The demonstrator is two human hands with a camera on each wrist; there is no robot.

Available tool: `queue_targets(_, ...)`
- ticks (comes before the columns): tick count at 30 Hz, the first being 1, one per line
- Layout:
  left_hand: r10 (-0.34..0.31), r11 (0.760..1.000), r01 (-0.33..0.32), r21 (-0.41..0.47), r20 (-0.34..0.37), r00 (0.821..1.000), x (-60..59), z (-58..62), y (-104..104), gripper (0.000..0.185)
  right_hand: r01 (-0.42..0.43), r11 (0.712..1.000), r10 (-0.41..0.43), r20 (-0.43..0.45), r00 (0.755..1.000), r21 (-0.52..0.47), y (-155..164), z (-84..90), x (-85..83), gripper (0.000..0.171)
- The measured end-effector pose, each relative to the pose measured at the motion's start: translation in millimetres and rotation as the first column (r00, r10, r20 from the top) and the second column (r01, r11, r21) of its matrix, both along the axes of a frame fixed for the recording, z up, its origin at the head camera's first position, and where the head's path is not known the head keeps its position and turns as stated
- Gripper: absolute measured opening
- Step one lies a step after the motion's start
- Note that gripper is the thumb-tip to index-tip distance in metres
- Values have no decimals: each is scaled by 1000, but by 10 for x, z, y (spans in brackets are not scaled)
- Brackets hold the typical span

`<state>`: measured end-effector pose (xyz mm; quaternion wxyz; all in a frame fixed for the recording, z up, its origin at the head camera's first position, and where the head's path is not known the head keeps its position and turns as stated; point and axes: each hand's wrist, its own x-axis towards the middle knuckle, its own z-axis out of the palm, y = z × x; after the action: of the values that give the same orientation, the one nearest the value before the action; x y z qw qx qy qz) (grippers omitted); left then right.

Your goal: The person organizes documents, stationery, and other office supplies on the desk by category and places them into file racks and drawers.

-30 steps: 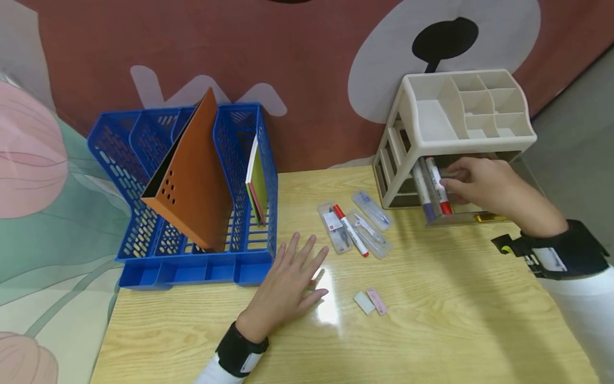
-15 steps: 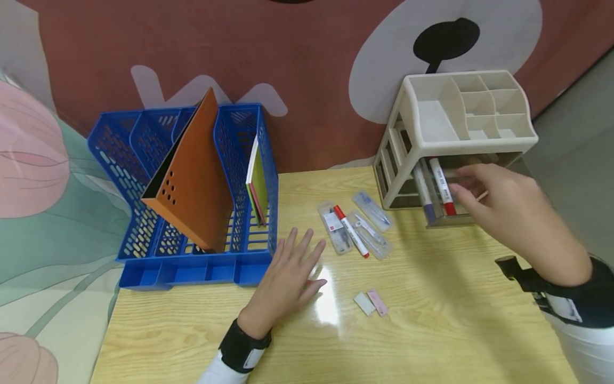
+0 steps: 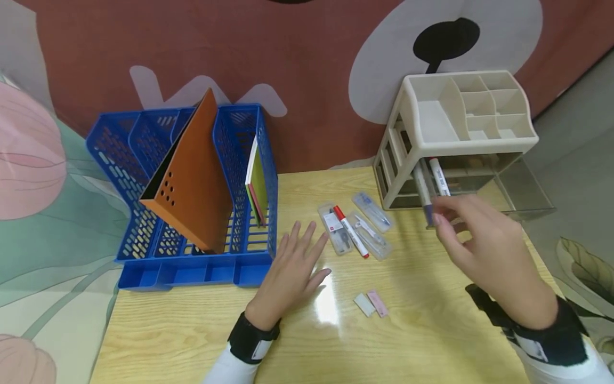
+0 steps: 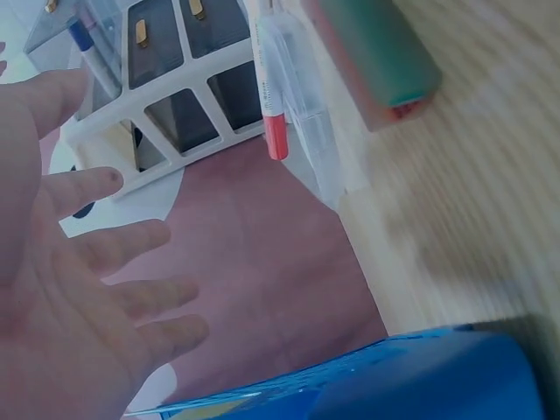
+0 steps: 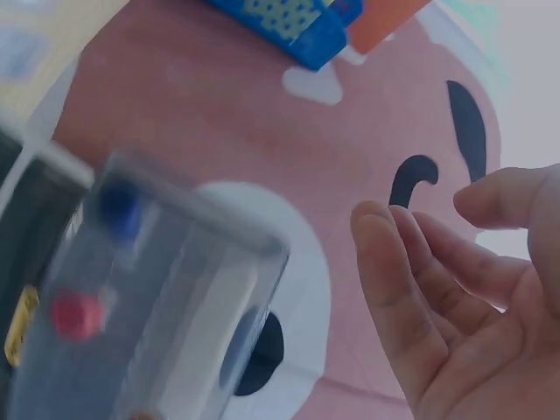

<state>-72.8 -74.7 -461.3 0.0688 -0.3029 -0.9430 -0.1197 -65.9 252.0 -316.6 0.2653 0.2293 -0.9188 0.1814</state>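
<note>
My right hand (image 3: 484, 240) hovers over the front of a clear pulled-out drawer (image 3: 525, 186), thumb and fingers bent and apart; its palm side in the right wrist view shows nothing held. Inside the drawer's left part lie a blue-capped marker (image 3: 421, 184) and a red-capped marker (image 3: 438, 176), whose cap the hand hides in the head view. My left hand (image 3: 288, 269) has its fingers spread above the table beside the blue file rack (image 3: 192, 273). A green and pink block (image 4: 376, 52) lies near it in the left wrist view, hidden from the head camera.
The drawer belongs to a white desktop organizer (image 3: 479, 146) at the back right. Mid-table are a red-capped marker (image 3: 351, 232) and clear cases (image 3: 336, 229), with two small pieces, one white (image 3: 364, 304) and one pink (image 3: 377, 303). An orange folder (image 3: 196, 181) leans in the rack.
My right hand has left the red-capped marker in the drawer, drawn back and shifted over the drawer's front. That marker sits slightly further right. My left hand has barely moved.
</note>
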Motion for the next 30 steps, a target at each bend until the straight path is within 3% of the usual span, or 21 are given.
queue_targets(4, 16, 1000, -16, 24, 3, 1000, -44, 11, 45, 70, -27, 999, 27, 8, 1000, -34, -113, -111, 86, 35)
queue_targets(10, 40, 998, -42, 38, 45, 998, -115, 39, 116, 69, -42, 994, 48, 64, 997, -99, -203, -308, 89, 27)
queue_targets(17, 89, 993, -92, 80, 46, 995, -213, 84, 171, 70, -55, 988, 77, 148, 986, -144, -319, -555, 62, 41)
queue_targets(25, 124, 985, -135, 111, 104, 987, -267, 41, 189, 71, -10, 981, 64, 271, 960, -195, -407, -836, 32, 40)
queue_targets(30, 126, 985, -137, 107, 98, 987, -270, -7, 198, 71, 26, 982, 35, 309, 950, -189, -439, -996, -20, 39)
